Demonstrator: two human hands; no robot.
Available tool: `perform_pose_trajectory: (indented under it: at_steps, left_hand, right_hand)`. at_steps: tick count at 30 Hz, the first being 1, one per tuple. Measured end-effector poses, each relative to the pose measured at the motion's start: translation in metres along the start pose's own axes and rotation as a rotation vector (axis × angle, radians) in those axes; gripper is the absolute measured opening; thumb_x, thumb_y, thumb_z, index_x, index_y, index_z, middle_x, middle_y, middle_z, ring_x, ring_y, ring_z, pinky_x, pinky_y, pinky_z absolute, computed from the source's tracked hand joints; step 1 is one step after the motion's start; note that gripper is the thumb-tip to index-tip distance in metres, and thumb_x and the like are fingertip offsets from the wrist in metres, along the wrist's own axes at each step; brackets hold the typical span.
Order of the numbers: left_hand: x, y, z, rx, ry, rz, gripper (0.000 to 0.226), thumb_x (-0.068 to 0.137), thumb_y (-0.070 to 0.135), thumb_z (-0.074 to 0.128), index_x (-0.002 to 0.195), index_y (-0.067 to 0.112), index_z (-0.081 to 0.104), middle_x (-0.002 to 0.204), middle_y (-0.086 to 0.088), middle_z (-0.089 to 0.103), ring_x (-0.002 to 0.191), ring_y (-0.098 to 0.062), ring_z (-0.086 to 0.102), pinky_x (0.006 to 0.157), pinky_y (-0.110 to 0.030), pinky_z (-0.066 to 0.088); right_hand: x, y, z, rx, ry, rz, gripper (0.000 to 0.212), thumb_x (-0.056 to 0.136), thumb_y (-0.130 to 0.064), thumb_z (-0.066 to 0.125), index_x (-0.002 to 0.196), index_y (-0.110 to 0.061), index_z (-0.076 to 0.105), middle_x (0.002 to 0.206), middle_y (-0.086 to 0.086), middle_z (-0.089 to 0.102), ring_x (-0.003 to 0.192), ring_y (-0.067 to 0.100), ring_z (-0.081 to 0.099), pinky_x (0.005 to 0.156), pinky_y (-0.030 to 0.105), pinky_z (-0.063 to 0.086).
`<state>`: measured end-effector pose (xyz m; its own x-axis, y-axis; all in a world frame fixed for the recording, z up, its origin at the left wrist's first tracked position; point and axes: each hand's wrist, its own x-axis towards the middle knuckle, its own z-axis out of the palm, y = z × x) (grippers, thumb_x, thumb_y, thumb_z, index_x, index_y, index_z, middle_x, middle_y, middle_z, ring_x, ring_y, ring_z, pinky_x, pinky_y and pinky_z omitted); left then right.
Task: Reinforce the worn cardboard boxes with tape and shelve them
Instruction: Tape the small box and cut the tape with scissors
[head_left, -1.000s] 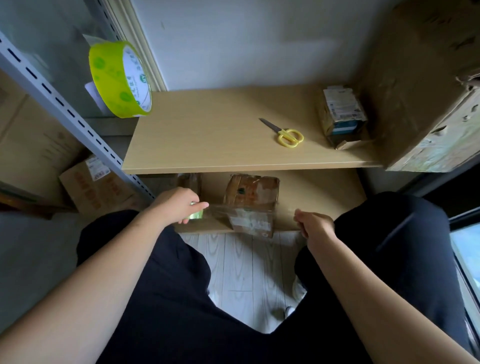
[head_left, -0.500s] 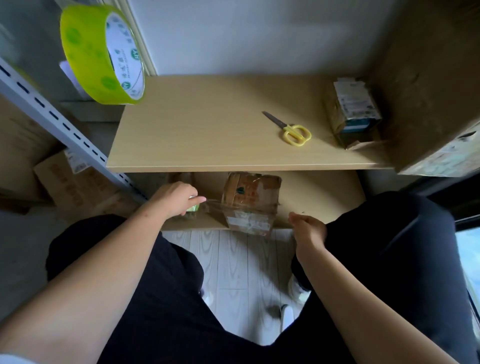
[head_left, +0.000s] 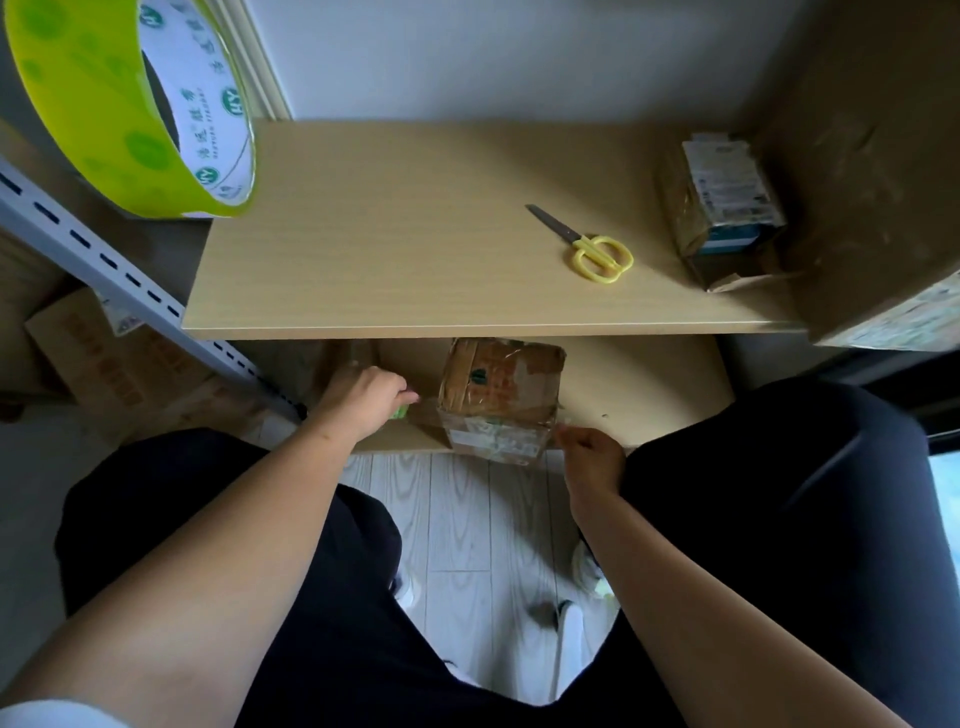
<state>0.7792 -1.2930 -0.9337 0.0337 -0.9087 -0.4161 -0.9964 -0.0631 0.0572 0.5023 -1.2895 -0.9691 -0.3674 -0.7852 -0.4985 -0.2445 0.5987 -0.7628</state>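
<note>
A worn cardboard box sits on the lower shelf, at about 12 o'clock from the person's knees, its top patched with clear tape and a label on its front face. What the box holds cannot be seen; its flaps are closed. The left hand, at 9 o'clock of the box, has its fingers curled round a small green tape roll, mostly hidden under the hand. A clear strip of tape runs from it across the box front to the right hand, at 4 o'clock of the box, which pinches the strip's end.

On the upper shelf, yellow-handled scissors lie closed, with a small labelled carton at their 3 o'clock. A large green tape roll looms at 10 o'clock, close to the camera. A big cardboard box fills the right edge.
</note>
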Motion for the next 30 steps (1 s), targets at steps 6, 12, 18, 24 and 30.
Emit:
perform_pose_trajectory:
  at_steps: [6, 12, 18, 24, 30]
  left_hand:
    - [0.005, 0.018, 0.013, 0.076, -0.007, -0.059, 0.027, 0.104, 0.025, 0.042, 0.114, 0.021, 0.067, 0.108, -0.01, 0.065, 0.107, -0.03, 0.053, 0.086, -0.038, 0.037]
    - [0.005, 0.021, 0.01, 0.067, -0.048, -0.106, 0.01, 0.097, 0.022, 0.053, 0.099, 0.019, 0.063, 0.098, -0.006, 0.056, 0.111, -0.031, 0.049, 0.091, -0.041, 0.045]
    - [0.007, 0.019, 0.009, -0.005, -0.051, -0.109, 0.024, 0.1, 0.013, 0.042, 0.098, 0.015, 0.066, 0.099, -0.01, 0.062, 0.107, -0.032, 0.053, 0.087, -0.038, 0.045]
    - [0.002, 0.021, 0.008, -0.086, -0.027, -0.077, 0.037, 0.102, 0.032, 0.047, 0.068, 0.021, 0.05, 0.073, 0.0, 0.052, 0.087, -0.025, 0.056, 0.072, -0.035, 0.038]
    - [-0.003, 0.021, 0.003, -0.132, -0.032, -0.096, 0.025, 0.103, 0.024, 0.048, 0.094, 0.01, 0.067, 0.089, -0.008, 0.062, 0.084, -0.022, 0.06, 0.079, -0.037, 0.051]
  right_hand:
    - [0.002, -0.007, -0.001, 0.116, -0.178, 0.049, 0.016, 0.09, -0.01, 0.07, 0.075, -0.01, 0.069, 0.072, 0.003, 0.063, 0.069, 0.013, 0.054, 0.056, 0.011, 0.043]
    - [0.006, -0.028, -0.008, -0.31, -0.204, -0.011, 0.03, 0.082, -0.035, 0.079, 0.085, -0.008, 0.069, 0.099, 0.017, 0.067, 0.095, 0.028, 0.065, 0.084, 0.033, 0.052]
    - [-0.023, -0.057, -0.012, -0.443, 0.054, -0.961, 0.012, 0.091, -0.022, 0.064, 0.102, -0.024, 0.068, 0.106, -0.008, 0.06, 0.093, 0.012, 0.06, 0.069, 0.023, 0.044]
    - [0.0, -0.031, -0.001, -1.192, -0.44, -1.257, 0.062, 0.106, -0.019, 0.043, 0.157, -0.016, 0.008, 0.164, -0.001, 0.001, 0.153, 0.017, 0.001, 0.125, 0.033, 0.004]
    - [-0.005, -0.045, 0.028, -1.151, -0.329, -1.336, 0.073, 0.102, -0.051, 0.037, 0.158, -0.011, 0.014, 0.165, 0.001, 0.002, 0.153, 0.023, 0.011, 0.124, 0.041, 0.017]
